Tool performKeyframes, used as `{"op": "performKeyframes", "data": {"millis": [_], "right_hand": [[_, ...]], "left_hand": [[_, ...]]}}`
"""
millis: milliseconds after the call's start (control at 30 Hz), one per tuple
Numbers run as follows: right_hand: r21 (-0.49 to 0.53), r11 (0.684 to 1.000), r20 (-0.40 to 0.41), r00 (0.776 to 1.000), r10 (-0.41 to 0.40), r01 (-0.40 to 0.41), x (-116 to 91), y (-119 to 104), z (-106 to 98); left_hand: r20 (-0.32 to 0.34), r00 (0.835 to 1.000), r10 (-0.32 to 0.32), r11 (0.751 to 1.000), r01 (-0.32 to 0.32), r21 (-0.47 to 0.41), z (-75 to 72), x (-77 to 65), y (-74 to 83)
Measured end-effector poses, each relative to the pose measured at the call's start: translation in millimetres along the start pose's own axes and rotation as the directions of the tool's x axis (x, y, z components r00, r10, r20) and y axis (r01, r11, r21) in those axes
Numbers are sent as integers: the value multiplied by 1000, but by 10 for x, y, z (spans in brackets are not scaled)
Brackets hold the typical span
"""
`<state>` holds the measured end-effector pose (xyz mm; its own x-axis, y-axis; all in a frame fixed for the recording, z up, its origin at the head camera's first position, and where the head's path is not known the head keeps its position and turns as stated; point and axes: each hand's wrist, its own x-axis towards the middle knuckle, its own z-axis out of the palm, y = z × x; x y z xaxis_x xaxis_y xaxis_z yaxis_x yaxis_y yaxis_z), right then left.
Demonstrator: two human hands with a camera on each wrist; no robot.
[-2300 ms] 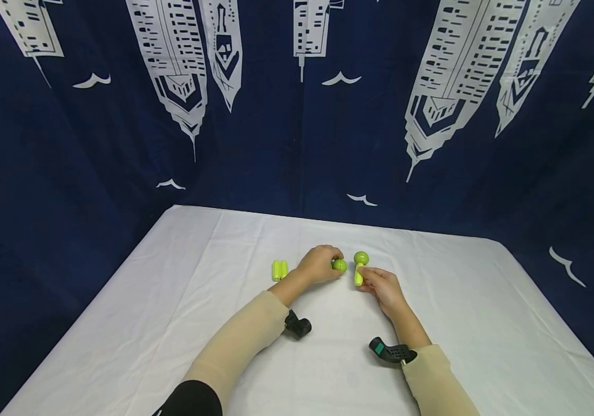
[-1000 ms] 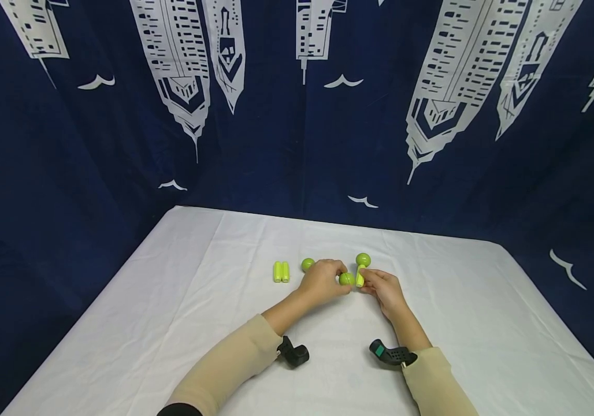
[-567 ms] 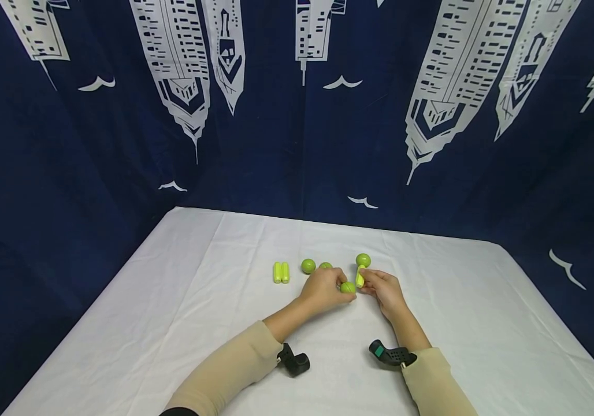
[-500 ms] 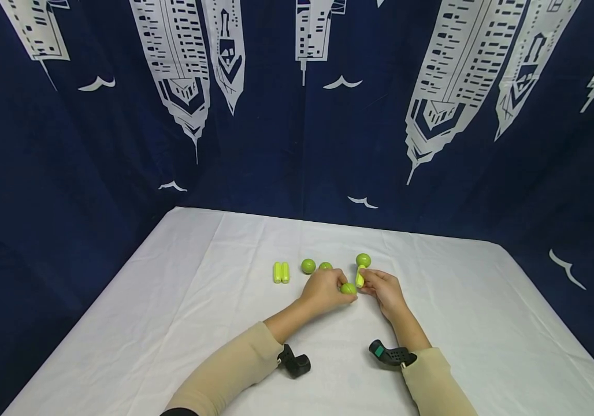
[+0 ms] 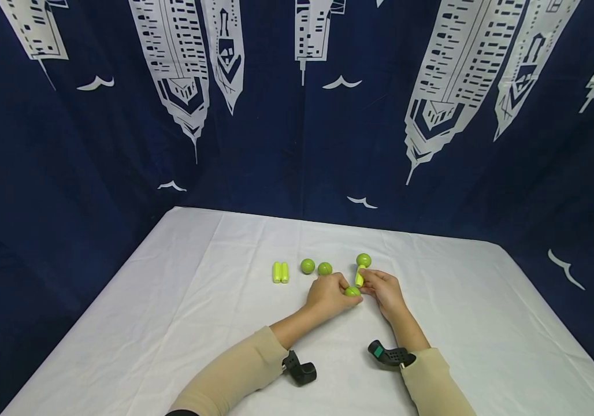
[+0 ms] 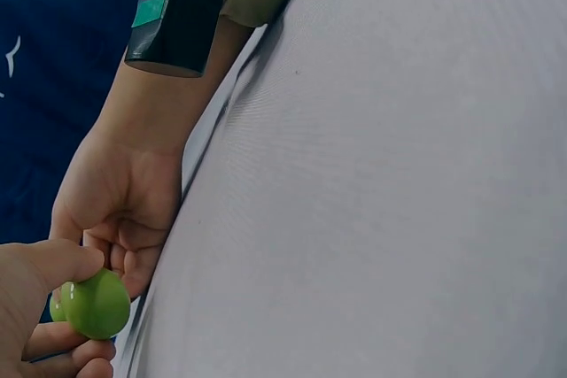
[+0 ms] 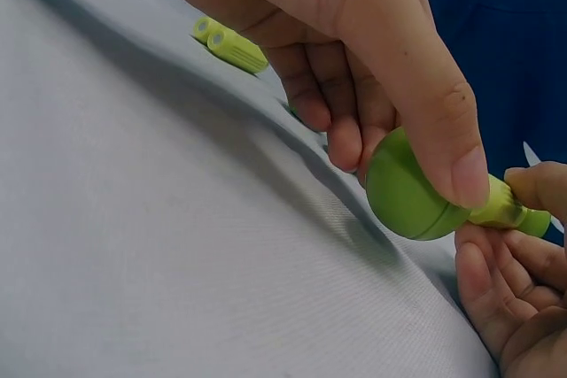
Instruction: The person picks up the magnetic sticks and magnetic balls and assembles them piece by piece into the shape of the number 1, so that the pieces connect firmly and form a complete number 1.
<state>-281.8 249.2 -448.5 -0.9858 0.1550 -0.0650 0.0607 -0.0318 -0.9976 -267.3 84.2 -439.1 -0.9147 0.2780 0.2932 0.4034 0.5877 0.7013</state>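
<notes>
Between thumb and fingers my left hand (image 5: 326,296) pinches a green ball (image 5: 352,292). My right hand (image 5: 384,289) pinches a short yellow-green stick (image 5: 359,279), its far end at another green ball (image 5: 363,260). The held ball is close by the stick's near end. In the right wrist view the ball (image 7: 412,192) overlaps the end of the stick (image 7: 500,208), and whether they touch I cannot tell. The left wrist view has the ball (image 6: 97,305) in front of my right hand (image 6: 133,192), with the stick hidden.
Two green balls, one on the left (image 5: 307,266) and one on the right (image 5: 325,268), lie just beyond my left hand. Farther left, two yellow-green sticks (image 5: 280,273) lie side by side. A white cloth (image 5: 214,300) covers the table, with a dark blue curtain (image 5: 276,144) behind.
My left hand has brought its ball nearer to me and slightly right, toward the stick's near end. Two balls it had covered now show. My right hand has hardly moved.
</notes>
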Motion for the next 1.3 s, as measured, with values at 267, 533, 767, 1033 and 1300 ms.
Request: {"op": "performKeyframes", "data": {"millis": [267,533,767,1033,1300], "right_hand": [[23,1000,-10,1000,-5,6,2,15,15],[32,999,-23,1000,-6,7,5,22,16],[11,1000,-20,1000,-7,7,7,28,13],[18,1000,-25,1000,-14,14,-13,13,13],[22,1000,-29,999,-19,20,-25,-4,14]], "left_hand": [[-58,998,-15,1000,15,4,70,9,-11],[-83,996,-18,1000,17,-15,100,-1,-7],[-76,997,-29,999,27,-24,109,-2,-4],[-98,995,-34,999,33,-14,130,-1,5],[-115,992,-50,999,48,-16,161,12,12]]}}
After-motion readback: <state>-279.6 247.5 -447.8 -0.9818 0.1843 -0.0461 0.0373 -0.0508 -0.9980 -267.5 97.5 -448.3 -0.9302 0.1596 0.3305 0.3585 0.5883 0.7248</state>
